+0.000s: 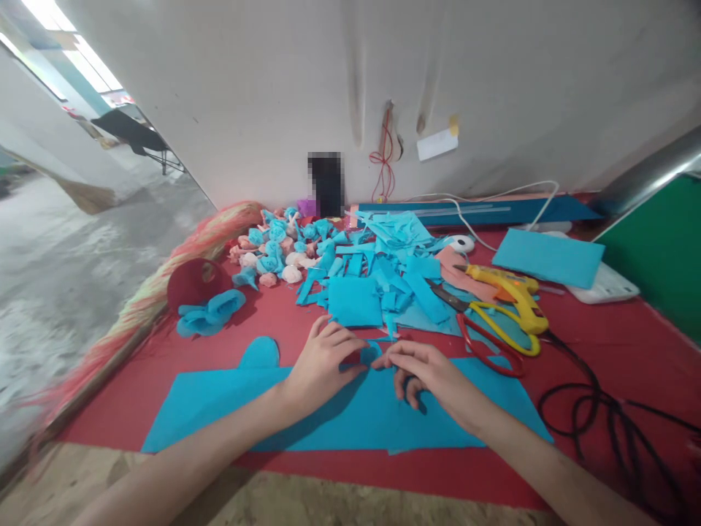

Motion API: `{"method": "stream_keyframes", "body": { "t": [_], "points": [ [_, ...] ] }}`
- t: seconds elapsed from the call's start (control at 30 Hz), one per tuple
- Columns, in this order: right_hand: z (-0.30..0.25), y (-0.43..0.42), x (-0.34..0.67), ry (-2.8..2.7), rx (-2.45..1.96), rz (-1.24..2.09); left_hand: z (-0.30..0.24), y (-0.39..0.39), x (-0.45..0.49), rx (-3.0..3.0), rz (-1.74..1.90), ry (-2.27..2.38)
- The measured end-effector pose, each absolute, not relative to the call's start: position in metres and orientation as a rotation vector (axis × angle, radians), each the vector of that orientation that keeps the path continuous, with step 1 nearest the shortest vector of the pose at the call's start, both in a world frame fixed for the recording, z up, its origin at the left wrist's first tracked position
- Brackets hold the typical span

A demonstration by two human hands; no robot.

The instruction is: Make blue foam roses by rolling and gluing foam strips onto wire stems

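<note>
My left hand (323, 359) and my right hand (424, 369) meet fingertip to fingertip over a small blue felt piece (371, 353), each pinching one side of it. They hover above a large blue felt sheet (230, 405) lying on the red mat (553, 453). A rounded blue cut-out (259, 353) lies just left of my left hand. Beyond the hands sits a heap of blue felt scraps (383, 274).
Red-handled scissors (487, 349) and a yellow glue gun (512, 292) lie right of the hands, with a black cord (596, 409) coiled further right. Small blue and pink felt flowers (279, 252) are piled at the back left. A rolled blue felt flower (211, 313) sits near a striped mat edge (164, 285).
</note>
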State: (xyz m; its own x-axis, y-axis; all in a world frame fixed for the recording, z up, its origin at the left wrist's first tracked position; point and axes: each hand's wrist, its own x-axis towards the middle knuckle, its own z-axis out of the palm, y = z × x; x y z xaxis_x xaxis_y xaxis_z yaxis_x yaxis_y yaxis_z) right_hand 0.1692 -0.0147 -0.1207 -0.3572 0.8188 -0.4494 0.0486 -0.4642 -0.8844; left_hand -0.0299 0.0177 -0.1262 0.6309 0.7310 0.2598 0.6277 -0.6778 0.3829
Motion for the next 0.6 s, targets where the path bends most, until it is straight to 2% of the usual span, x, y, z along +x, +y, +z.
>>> {"method": "stream_keyframes", "body": {
  "t": [0.17, 0.37, 0.6],
  "points": [
    [-0.1247, -0.0152, 0.1666, -1.193, -1.292, 1.876, -0.1279, 0.0155, -0.0289, 2.564, 0.611, 1.126],
    [-0.1284, -0.0134, 0.1700, -1.110, -1.204, 1.632, -0.1318, 0.0167, -0.0301, 2.540, 0.641, 1.151],
    [-0.1282, -0.0148, 0.1689, -1.035, -1.107, 1.705, -0.1305, 0.0171, -0.0306, 2.545, 0.645, 1.141]
  ]
}}
